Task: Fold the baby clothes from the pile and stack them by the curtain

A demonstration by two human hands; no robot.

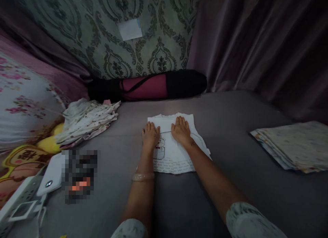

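Observation:
A small white shirt [179,152] lies on the grey sheet in front of me, with a bear picture and rows of print on its lower half. Across its upper part runs a folded band of the white cloth. My left hand [151,133] rests flat on the left end of that band, fingers stretched forward. On the right part of the band lies my right hand [181,129], palm down with its fingers extended. Neither hand grips the cloth. A pale bangle [142,177] circles my left forearm.
Left stands a crumpled heap of clothes [88,118], near a white power bank [52,173] and a power strip [17,197]. A stack of folded cloths [294,145] lies right. A long black and red bag [146,86] lies along the wall. Curtains hang on both sides.

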